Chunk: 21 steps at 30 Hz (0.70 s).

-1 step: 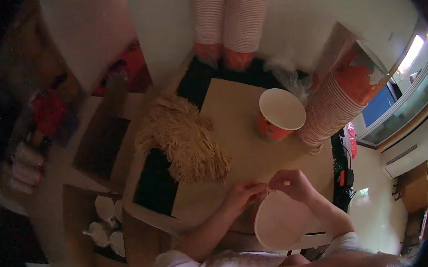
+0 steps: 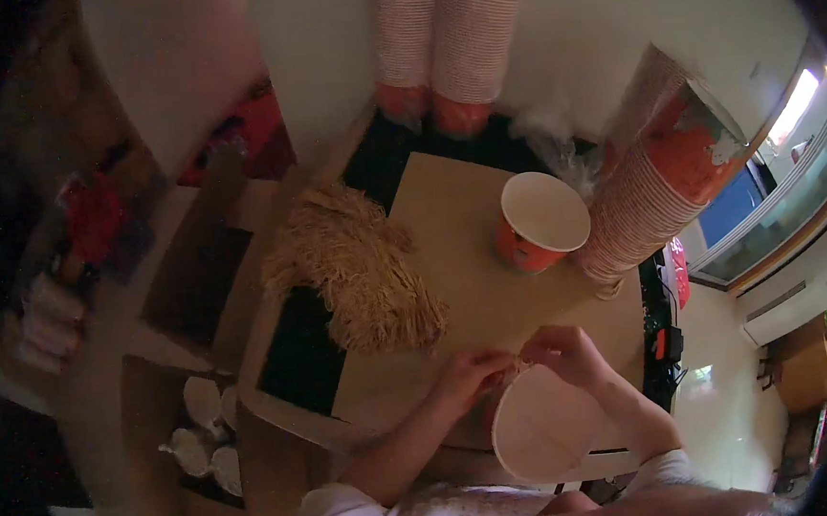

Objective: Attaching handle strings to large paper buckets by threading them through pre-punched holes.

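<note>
A round paper bucket (image 2: 545, 428) with a pale inside is tilted against me at the table's front edge, its opening facing up. At its far rim, my left hand (image 2: 482, 373) and my right hand (image 2: 562, 351) almost meet, fingertips pinched together. A bit of thin tan cord (image 2: 519, 360) shows between them; the fingers partly hide it. A faint thin line runs across the bucket's inside. Beyond my left hand lies a tangled heap of tan cords (image 2: 362, 271). Farther off, a second bucket (image 2: 545, 212), white inside and red outside, stands upright on the brown board.
Nested red-and-white buckets form a leaning stack (image 2: 635, 209) at the right and tall stacks (image 2: 475, 43) at the back. Clear plastic wrap (image 2: 570, 161) lies between them. Left of the table (image 2: 291, 425), an open cardboard box (image 2: 144, 449) holds several white pieces. A black-and-orange device (image 2: 670, 344) sits at the right edge.
My right hand has shifted very slightly up at the rim. Everything else looks the same.
</note>
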Each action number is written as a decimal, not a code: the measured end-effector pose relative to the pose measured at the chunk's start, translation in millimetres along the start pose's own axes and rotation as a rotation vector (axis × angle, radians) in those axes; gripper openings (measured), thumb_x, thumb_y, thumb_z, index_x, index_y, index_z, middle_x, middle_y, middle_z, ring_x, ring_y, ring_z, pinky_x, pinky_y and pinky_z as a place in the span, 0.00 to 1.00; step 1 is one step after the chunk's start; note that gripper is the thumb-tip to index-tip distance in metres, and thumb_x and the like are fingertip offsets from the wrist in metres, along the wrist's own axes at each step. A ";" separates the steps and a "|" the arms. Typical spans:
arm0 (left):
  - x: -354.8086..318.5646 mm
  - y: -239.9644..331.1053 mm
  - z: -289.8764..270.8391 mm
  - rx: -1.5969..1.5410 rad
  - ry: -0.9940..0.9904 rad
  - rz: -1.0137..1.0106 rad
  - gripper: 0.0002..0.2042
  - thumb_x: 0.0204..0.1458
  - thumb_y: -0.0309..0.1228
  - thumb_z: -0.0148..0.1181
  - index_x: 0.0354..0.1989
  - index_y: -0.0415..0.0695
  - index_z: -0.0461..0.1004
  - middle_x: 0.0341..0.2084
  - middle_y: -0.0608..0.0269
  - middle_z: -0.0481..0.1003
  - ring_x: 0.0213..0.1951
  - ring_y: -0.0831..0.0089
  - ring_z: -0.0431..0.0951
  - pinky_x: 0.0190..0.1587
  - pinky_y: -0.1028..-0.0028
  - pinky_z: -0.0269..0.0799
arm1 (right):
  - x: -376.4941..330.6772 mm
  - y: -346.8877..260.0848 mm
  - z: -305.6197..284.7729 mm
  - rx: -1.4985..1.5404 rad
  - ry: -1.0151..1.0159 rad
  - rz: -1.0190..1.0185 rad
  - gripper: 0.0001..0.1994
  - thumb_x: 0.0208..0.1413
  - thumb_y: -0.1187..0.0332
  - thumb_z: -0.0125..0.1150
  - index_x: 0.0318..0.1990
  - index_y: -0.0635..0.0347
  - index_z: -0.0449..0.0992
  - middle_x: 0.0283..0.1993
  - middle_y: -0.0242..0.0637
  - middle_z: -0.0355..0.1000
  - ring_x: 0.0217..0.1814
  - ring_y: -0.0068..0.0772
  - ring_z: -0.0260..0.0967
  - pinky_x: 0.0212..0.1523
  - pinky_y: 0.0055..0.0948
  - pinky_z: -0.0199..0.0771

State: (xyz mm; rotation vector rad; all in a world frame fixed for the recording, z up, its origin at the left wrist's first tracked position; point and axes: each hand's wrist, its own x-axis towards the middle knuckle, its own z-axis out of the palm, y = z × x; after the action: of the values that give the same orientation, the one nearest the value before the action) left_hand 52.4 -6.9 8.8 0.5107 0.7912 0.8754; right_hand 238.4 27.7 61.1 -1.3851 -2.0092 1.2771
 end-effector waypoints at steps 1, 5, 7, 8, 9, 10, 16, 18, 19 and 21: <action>-1.3 -0.3 1.5 -0.024 0.059 -0.038 0.08 0.48 0.32 0.58 0.33 0.41 0.75 0.24 0.69 0.73 0.25 0.83 0.69 0.29 0.83 0.63 | 1.9 5.5 0.0 0.151 0.019 -0.009 0.05 0.49 0.73 0.56 0.32 0.64 0.75 0.30 0.34 0.73 0.32 0.23 0.68 0.36 0.24 0.69; 14.7 -13.4 -7.8 0.039 0.066 0.111 0.08 0.47 0.32 0.57 0.33 0.41 0.75 0.24 0.69 0.73 0.24 0.83 0.69 0.28 0.83 0.63 | 6.3 1.4 0.5 0.374 0.034 0.114 0.06 0.51 0.73 0.54 0.32 0.66 0.74 0.31 0.33 0.73 0.33 0.23 0.67 0.35 0.24 0.68; 20.5 -17.4 -10.5 0.117 0.064 0.216 0.08 0.48 0.31 0.57 0.33 0.41 0.75 0.24 0.68 0.74 0.24 0.83 0.69 0.27 0.83 0.63 | 8.7 6.4 -0.5 0.307 -0.011 0.071 0.06 0.51 0.72 0.54 0.32 0.65 0.75 0.30 0.32 0.73 0.32 0.22 0.67 0.35 0.24 0.68; 21.9 -17.3 -11.0 0.119 0.062 0.223 0.08 0.48 0.31 0.57 0.33 0.41 0.75 0.24 0.68 0.74 0.24 0.83 0.69 0.27 0.83 0.63 | 8.4 5.9 -0.8 0.244 -0.056 0.039 0.07 0.51 0.70 0.54 0.32 0.64 0.75 0.30 0.32 0.73 0.32 0.21 0.67 0.34 0.23 0.68; 23.3 -16.5 -11.5 0.161 0.070 0.246 0.08 0.48 0.31 0.57 0.33 0.41 0.75 0.25 0.68 0.74 0.24 0.82 0.69 0.27 0.82 0.64 | 7.6 2.4 -1.0 0.241 -0.055 0.033 0.07 0.51 0.70 0.54 0.32 0.64 0.75 0.30 0.32 0.73 0.32 0.21 0.67 0.34 0.23 0.68; 22.4 -12.5 -9.1 0.203 0.078 0.267 0.07 0.48 0.30 0.57 0.33 0.41 0.75 0.25 0.67 0.75 0.25 0.82 0.69 0.26 0.82 0.64 | 7.2 -7.1 -1.8 0.064 -0.087 0.092 0.06 0.51 0.69 0.55 0.32 0.63 0.75 0.29 0.31 0.73 0.31 0.20 0.67 0.34 0.23 0.68; 16.3 -6.3 -0.3 0.251 0.139 0.357 0.08 0.46 0.27 0.57 0.35 0.41 0.73 0.24 0.68 0.74 0.25 0.83 0.69 0.27 0.82 0.64 | 10.2 18.8 -4.8 -0.012 -0.096 0.139 0.05 0.48 0.71 0.56 0.30 0.61 0.75 0.27 0.29 0.73 0.30 0.19 0.68 0.33 0.20 0.68; 14.8 -7.2 -0.2 0.190 0.129 0.355 0.08 0.46 0.26 0.57 0.36 0.41 0.72 0.24 0.69 0.73 0.25 0.83 0.69 0.28 0.82 0.65 | 9.5 23.1 -3.7 0.120 -0.076 0.130 0.04 0.47 0.73 0.56 0.29 0.62 0.75 0.28 0.30 0.73 0.30 0.19 0.68 0.33 0.20 0.68; 13.9 -6.8 0.4 0.129 0.117 0.348 0.09 0.46 0.26 0.57 0.36 0.42 0.71 0.24 0.69 0.73 0.26 0.83 0.69 0.28 0.82 0.65 | 8.9 24.4 -3.6 0.125 -0.041 0.098 0.03 0.47 0.74 0.57 0.30 0.63 0.75 0.28 0.31 0.73 0.30 0.19 0.68 0.33 0.21 0.69; 12.4 -6.5 1.0 0.116 0.105 0.348 0.09 0.46 0.26 0.57 0.36 0.42 0.71 0.25 0.69 0.73 0.26 0.83 0.69 0.29 0.82 0.65 | 8.3 28.8 -4.3 0.128 -0.002 0.066 0.03 0.46 0.75 0.57 0.30 0.63 0.74 0.28 0.31 0.73 0.31 0.20 0.69 0.34 0.21 0.69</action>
State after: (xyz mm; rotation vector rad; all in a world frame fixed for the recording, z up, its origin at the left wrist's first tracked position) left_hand 61.1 -0.3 0.1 0.7236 0.8664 1.1892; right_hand 253.1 39.9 37.6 -1.4002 -1.8612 1.4097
